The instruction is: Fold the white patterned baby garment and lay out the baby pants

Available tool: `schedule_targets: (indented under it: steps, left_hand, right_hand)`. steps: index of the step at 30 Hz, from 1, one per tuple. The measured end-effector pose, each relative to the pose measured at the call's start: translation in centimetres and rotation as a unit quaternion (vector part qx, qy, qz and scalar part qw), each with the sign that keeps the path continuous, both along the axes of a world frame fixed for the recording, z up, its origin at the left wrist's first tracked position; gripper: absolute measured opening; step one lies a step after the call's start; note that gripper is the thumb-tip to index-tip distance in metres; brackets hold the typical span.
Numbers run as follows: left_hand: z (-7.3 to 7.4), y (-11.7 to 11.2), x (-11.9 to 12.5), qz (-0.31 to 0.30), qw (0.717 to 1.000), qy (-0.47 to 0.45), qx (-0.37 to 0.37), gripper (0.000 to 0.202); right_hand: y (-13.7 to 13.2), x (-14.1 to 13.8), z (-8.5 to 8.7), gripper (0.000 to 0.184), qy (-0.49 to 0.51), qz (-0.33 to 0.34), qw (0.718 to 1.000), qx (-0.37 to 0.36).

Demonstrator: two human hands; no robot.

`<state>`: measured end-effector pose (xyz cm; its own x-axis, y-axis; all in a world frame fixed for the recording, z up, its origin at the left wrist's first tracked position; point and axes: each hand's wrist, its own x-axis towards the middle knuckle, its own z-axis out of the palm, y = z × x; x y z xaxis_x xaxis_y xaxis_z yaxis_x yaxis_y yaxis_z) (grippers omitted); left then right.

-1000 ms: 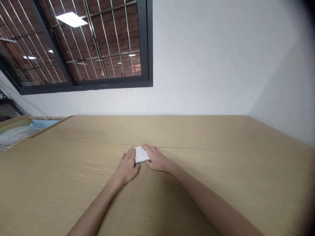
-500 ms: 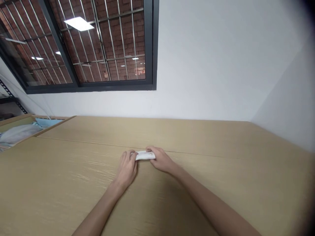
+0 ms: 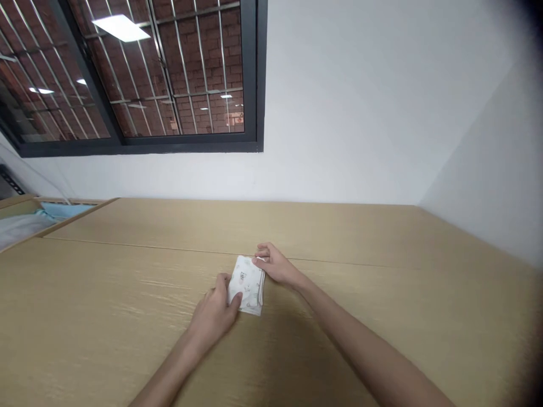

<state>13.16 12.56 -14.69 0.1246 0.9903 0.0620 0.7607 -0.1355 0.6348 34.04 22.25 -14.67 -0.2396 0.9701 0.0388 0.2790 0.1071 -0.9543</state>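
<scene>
The left hand [image 3: 216, 310] and right hand [image 3: 275, 265] grip a folded, printed white cloth [image 3: 246, 281] over the middle of the desk [image 3: 382, 311]; the fingertips underneath are hidden, and I can't tell whether it touches the surface. Far left, a wooden-rimmed box [image 3: 76, 215] with indistinct pale contents [image 3: 19, 228] is cut off.
</scene>
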Motion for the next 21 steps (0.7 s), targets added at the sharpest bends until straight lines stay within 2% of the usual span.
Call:
schedule_targets:
  steps: [2, 4, 5, 6, 8, 11, 14, 17, 21]
  left_hand:
    - [0.1, -0.6, 0.7, 0.025, 0.989, 0.12, 0.079, 0.029]
    - [-0.4, -1.4, 1.6, 0.014, 0.97, 0.167, 0.176, 0.035]
    - [-0.7, -1.8, 2.2, -0.009, 0.962, 0.171, 0.215, 0.039]
    - [-1.2, -2.2, 2.8, -0.037, 0.954, 0.172, 0.241, 0.042]
    - [-2.2, -3.0, 3.9, -0.09, 0.943, 0.19, 0.26, 0.047]
    - [-3.3, -3.8, 5.0, -0.108, 0.933, 0.237, 0.247, 0.045]
    - [-3.6, -4.0, 5.3, -0.106, 0.93, 0.251, 0.246, 0.045]
    - [-3.4, -3.7, 5.2, -0.105, 0.932, 0.242, 0.25, 0.048]
    - [-3.4, -3.4, 5.2, -0.108, 0.929, 0.251, 0.248, 0.053]
  right_hand:
    - [-0.5, -0.3, 0.2, 0.044, -0.041, -0.029, 0.997, 0.052]
    - [-1.5, -0.7, 1.2, 0.044, -0.097, -0.033, 0.986, 0.134]
    - [-2.1, -0.9, 2.0, 0.046, -0.123, -0.01, 0.977, 0.174]
    - [-2.9, -1.2, 2.9, 0.048, -0.144, 0.031, 0.967, 0.206]
    - [-4.4, -1.8, 4.6, 0.051, -0.168, 0.154, 0.946, 0.229]
    - [-6.1, -2.8, 5.6, 0.049, -0.174, 0.311, 0.911, 0.207]
    - [-6.4, -3.4, 4.6, 0.043, -0.199, 0.357, 0.893, 0.189]
    - [-5.4, -3.0, 2.7, 0.041, -0.248, 0.329, 0.888, 0.203]
    - [-3.4, -1.3, 0.8, 0.042, -0.295, 0.278, 0.872, 0.275]
